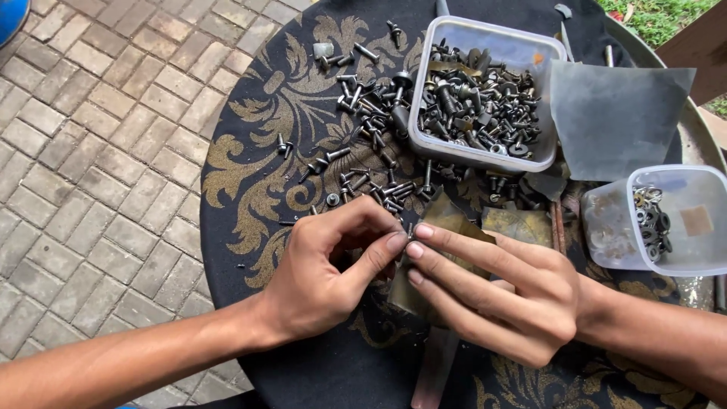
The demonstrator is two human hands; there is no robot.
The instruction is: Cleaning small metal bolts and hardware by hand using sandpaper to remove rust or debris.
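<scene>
Fingertips of both hands meet over the black patterned cloth: the left hand pinches thumb to forefinger, the right hand presses its fingers straight against them. Whatever small piece sits between is hidden. Loose screws lie just beyond, beside the full clear tub.

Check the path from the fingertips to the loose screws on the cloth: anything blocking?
Nothing visible does. The left hand and right hand meet fingertip to fingertip on the black patterned cloth. The loose screws lie just beyond them on bare cloth. The full screw tub sits behind the pile, not across it.
</scene>
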